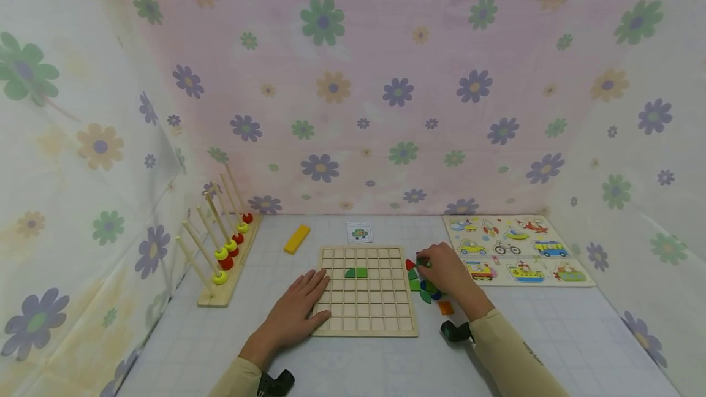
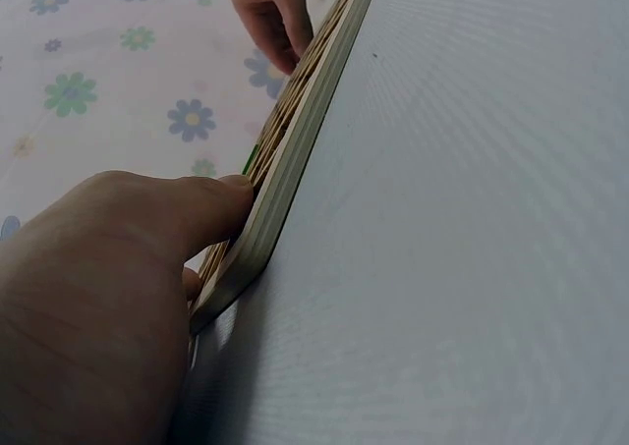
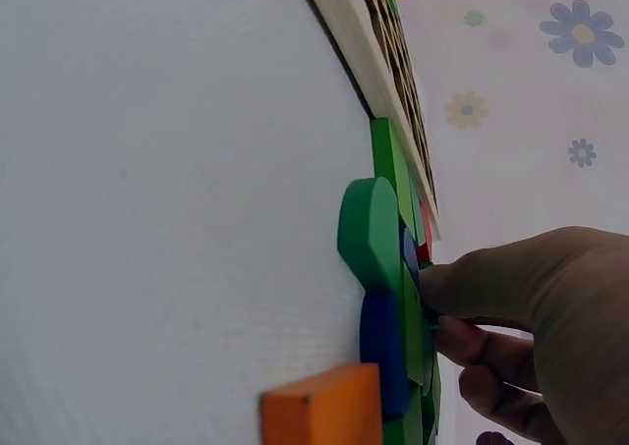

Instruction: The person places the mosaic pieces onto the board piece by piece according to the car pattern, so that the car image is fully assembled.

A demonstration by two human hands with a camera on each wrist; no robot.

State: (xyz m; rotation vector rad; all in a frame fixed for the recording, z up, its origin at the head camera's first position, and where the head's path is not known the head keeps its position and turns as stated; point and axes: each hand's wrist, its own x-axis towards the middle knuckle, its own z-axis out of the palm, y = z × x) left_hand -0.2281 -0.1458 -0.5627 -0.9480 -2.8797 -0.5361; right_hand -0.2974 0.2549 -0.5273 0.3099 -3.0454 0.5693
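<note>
A wooden grid board (image 1: pixel 380 323) lies flat in front of me, with two green blocks (image 1: pixel 361 272) side by side in its upper cells, one of them with a rounded corner. My left hand (image 1: pixel 292 310) rests on the board's left edge, fingers extended; in the left wrist view its thumb (image 2: pixel 221 204) lies on the rim. Off the board's right side, my right hand (image 1: pixel 449 269) reaches into a heap of small coloured blocks. Its thumb and forefinger pinch a green block (image 1: pixel 423 260), mostly hidden by the fingers. A rounded green block (image 3: pixel 369 234) and an orange block (image 3: pixel 329 411) lie nearby.
A small picture card (image 1: pixel 360 233) lies behind the board, with a yellow block (image 1: pixel 297 239) to its left. On the far left stands a wooden peg rack (image 1: pixel 220 294) with red and yellow beads. A vehicle picture puzzle (image 1: pixel 518 262) lies at the right.
</note>
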